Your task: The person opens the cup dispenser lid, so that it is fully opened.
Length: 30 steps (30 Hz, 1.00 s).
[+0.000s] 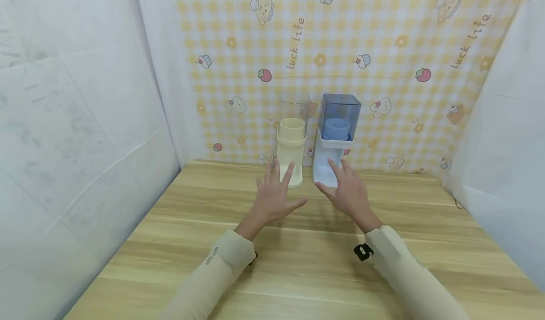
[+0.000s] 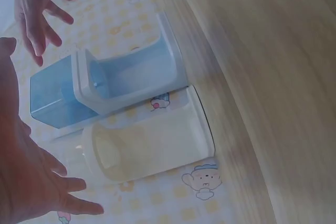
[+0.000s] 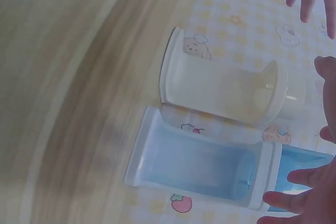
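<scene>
Side by side against the back cloth stand two dispenser-like holders. The cream one [image 1: 291, 154] is rounded, with a clear round cover over a cream cup [image 1: 292, 129]. Beside it on the right, the white one [image 1: 327, 161] has a blue see-through square cover [image 1: 342, 109] over a blue cup [image 1: 336, 128]. My left hand [image 1: 272, 199] is spread in front of the cream holder, fingers straight and nothing in them. Likewise, my right hand [image 1: 349, 190] holds nothing, its fingers spread before the white holder. In the left wrist view both holders [image 2: 152, 145] show their hollow fronts.
A wood-grain table [image 1: 298, 272] lies beneath the hands. Behind it hangs a yellow checked cloth [image 1: 238, 74] with cartoon prints. White sheets close off the left side [image 1: 85, 121] and the right side [image 1: 502, 135]. A dark strap [image 1: 363, 252] shows at the right wrist.
</scene>
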{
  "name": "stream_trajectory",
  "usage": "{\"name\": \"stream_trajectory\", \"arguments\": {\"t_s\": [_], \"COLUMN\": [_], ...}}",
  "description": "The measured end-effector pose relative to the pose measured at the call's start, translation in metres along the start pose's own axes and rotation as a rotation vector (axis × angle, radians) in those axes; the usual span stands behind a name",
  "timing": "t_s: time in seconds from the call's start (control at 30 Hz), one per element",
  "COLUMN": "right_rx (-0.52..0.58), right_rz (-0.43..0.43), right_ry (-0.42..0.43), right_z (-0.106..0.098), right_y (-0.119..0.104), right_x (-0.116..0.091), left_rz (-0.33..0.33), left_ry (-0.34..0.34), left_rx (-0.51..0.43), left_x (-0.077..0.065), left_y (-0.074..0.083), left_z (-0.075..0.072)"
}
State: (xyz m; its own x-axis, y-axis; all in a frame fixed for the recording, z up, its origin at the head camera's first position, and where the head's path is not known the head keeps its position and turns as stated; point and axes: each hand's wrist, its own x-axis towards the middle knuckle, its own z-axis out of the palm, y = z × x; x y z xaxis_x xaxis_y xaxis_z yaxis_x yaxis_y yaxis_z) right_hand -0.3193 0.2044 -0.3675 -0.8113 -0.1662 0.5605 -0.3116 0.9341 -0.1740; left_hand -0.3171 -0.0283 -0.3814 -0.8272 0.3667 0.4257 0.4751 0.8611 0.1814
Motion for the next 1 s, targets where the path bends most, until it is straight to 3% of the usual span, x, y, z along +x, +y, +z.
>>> {"name": "stream_trajectory", "arguments": {"t_s": [0.37, 0.67, 0.83, 1.0], "right_rx": [0.252, 0.381, 0.421, 0.437], "right_rz": [0.205, 0.402, 0.465, 0.533], "right_ry": [0.158, 0.189, 0.225, 0.261], "right_z": [0.001, 0.005, 0.008, 0.013], "right_y": [0.003, 0.005, 0.007, 0.008], "right_x": [0.034, 0.066, 0.085, 0.100], "left_rz": [-0.096, -0.181, -0.235, -0.256], "left_ry": [0.142, 0.200, 0.168, 0.152], "left_rx": [-0.341, -0.481, -0.560, -0.548], "left_x": [0.003, 0.003, 0.001, -0.001], "left_y": [0.005, 0.006, 0.007, 0.007], "left_z": [0.000, -0.003, -0.004, -0.006]}}
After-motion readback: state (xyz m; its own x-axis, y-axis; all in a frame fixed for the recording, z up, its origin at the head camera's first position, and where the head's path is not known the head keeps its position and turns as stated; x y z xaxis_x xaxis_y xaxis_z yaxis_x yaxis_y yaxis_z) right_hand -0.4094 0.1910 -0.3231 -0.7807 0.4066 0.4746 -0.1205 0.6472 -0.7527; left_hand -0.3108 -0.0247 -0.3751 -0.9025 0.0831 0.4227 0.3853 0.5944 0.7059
